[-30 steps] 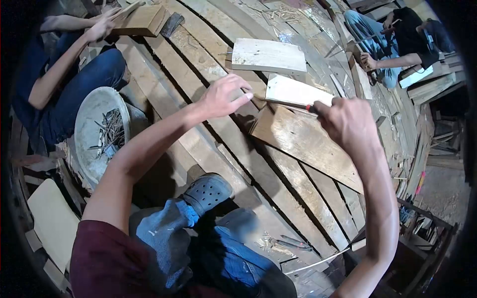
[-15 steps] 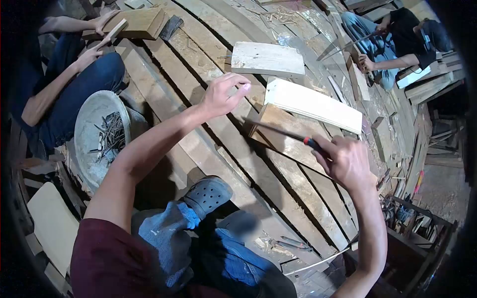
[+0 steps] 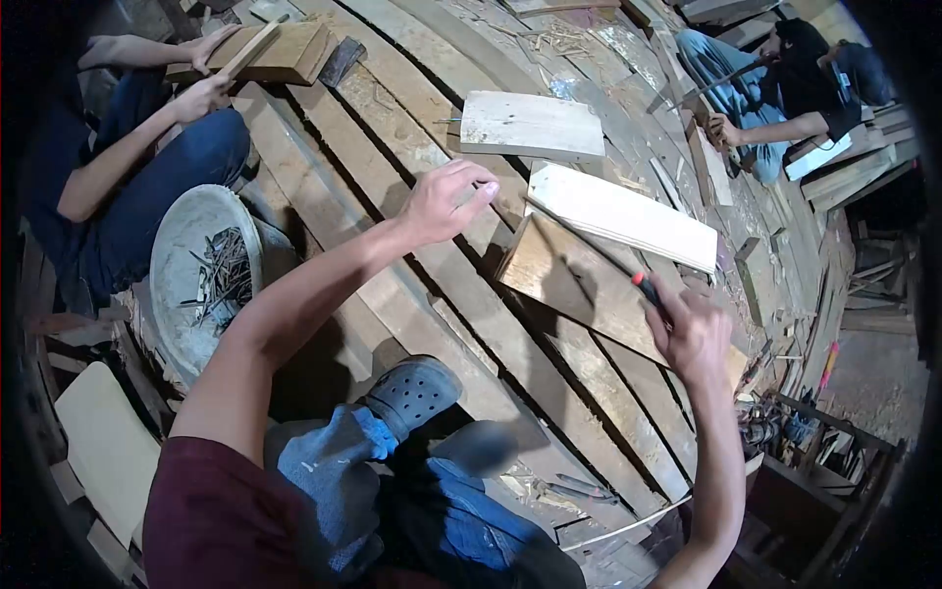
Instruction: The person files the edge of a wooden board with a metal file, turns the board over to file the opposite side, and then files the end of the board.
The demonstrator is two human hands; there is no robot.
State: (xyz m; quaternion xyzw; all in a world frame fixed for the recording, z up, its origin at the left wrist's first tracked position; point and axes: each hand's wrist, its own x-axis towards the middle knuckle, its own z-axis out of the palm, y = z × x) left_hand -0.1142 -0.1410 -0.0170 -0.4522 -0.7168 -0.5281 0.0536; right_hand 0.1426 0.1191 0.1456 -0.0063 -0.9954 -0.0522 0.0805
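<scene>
My right hand [image 3: 695, 329] grips a tool [image 3: 594, 247] with a red and black handle and a long, thin, dark shaft. The shaft slants up and left over a brown wood block [image 3: 549, 265], its tip close to the end of a pale board [image 3: 628, 216]. My left hand [image 3: 449, 201] is raised to the left of the tip, fingers curled toward the thumb. A small dark bit shows between those fingertips, but I cannot tell what it is. Behind the pale board lies a short whitish wood piece [image 3: 532, 125].
A round tub [image 3: 172, 250] holding many nails stands left of my arm. Pliers [image 3: 586, 488] lie on the slatted planks [image 3: 579, 393] by my clog [image 3: 412, 388]. At upper left, a person [image 3: 172, 147] holds a wooden stick at a thick beam [image 3: 285, 59]. Another person [image 3: 785, 98] works at upper right.
My right hand has moved slightly right and down, and the tool's tip has shifted up and right over the block. My left hand is a little lower. The left person's stick has moved.
</scene>
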